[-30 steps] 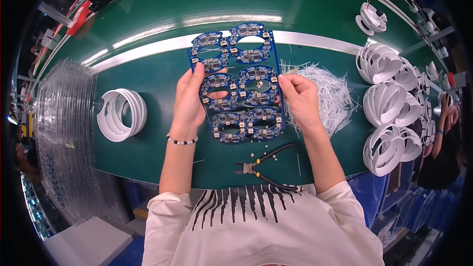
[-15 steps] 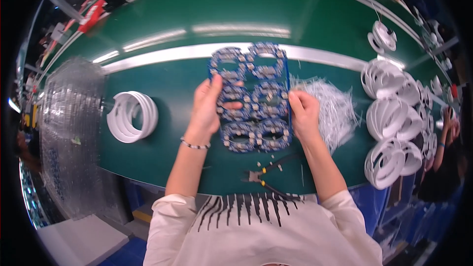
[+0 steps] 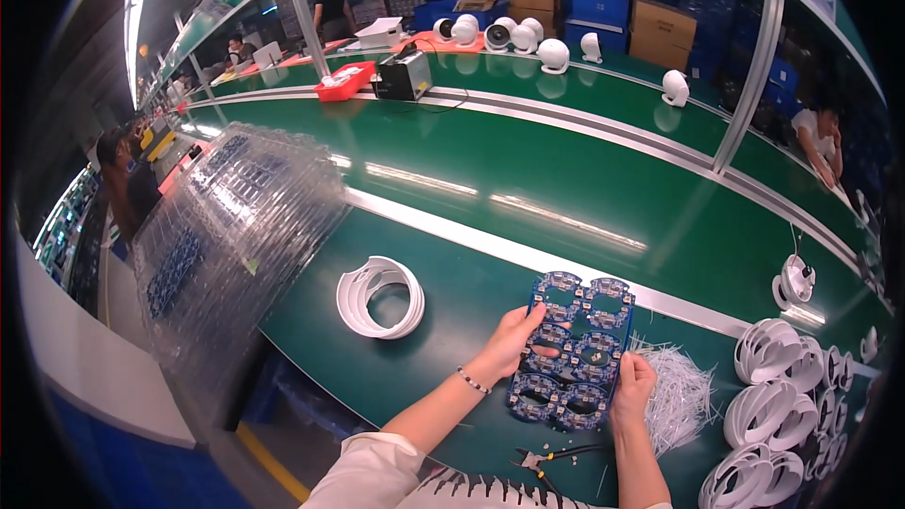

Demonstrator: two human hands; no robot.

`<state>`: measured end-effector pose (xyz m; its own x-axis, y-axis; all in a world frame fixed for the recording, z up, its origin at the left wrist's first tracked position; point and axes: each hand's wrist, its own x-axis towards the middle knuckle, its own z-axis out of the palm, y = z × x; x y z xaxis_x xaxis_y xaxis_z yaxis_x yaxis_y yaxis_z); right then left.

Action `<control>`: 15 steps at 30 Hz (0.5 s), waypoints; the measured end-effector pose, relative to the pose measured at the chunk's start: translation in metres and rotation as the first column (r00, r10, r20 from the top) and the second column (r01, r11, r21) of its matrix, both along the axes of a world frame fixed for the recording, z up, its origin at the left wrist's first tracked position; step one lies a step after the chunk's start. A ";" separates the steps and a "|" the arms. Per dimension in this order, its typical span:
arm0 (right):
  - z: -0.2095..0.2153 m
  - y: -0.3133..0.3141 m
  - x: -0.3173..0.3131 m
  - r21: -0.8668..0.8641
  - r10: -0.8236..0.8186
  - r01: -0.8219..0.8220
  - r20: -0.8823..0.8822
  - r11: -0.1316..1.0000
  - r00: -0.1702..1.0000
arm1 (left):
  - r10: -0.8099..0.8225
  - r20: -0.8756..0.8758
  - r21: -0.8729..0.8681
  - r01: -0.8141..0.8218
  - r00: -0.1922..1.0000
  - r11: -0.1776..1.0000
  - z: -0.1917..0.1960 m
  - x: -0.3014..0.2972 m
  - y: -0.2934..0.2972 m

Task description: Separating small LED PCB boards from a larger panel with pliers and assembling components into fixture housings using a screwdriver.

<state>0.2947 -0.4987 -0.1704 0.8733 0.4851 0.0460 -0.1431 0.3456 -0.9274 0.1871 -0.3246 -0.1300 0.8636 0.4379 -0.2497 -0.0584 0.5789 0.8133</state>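
My left hand (image 3: 512, 344) and my right hand (image 3: 633, 388) hold a blue circuit-board panel (image 3: 573, 351) between them above the green table. The panel carries several ring-shaped boards in two columns. My left hand's fingers are closed round its left edge, with fingertips showing through an opening. At the right edge, the fingers of my right hand pinch the panel. Below it on the table lie wire cutters (image 3: 533, 461) with dark, yellow-marked handles, and small bits are scattered beside them. A pile of thin white strips (image 3: 677, 398) is next to my right hand.
Nested white plastic rings (image 3: 353, 302) stand left of my hands; more white rings (image 3: 754, 415) crowd the right. Clear plastic trays (image 3: 273, 217) are stacked high at the left edge. Beyond a white rail (image 3: 452, 231) stand a red bin (image 3: 345, 85) and a boxy device (image 3: 405, 75). Other people sit farther off.
The view has swung up and to the left, bringing the far side of the room into sight. Both hands still hold the panel, which now appears lower and farther right.
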 end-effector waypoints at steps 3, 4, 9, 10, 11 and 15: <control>0.000 0.005 0.007 -0.078 0.030 -0.030 -0.004 0.996 1.000 | 0.038 0.034 0.023 -0.038 0.999 0.999 -0.002 -0.001 0.005; 0.003 0.008 0.008 -0.105 0.050 -0.051 -0.017 0.993 0.999 | 0.051 0.052 0.009 -0.052 0.997 0.999 -0.004 -0.001 0.005; 0.027 0.000 -0.003 -0.148 0.110 -0.123 -0.096 0.981 0.989 | 0.168 0.108 -0.122 -0.155 0.980 0.980 -0.010 0.002 -0.003; 0.033 -0.003 -0.008 -0.161 0.155 -0.173 -0.122 0.972 0.980 | 0.200 0.142 -0.139 -0.180 0.969 0.974 -0.011 0.002 -0.003; 0.020 -0.011 0.000 -0.200 0.264 -0.269 -0.051 0.942 0.963 | 0.239 0.180 -0.158 -0.212 0.954 0.964 -0.010 0.002 -0.004; 0.017 -0.011 -0.008 0.024 0.240 -0.240 -0.183 0.970 0.953 | 0.335 0.286 -0.251 -0.267 0.898 0.930 -0.015 0.002 -0.009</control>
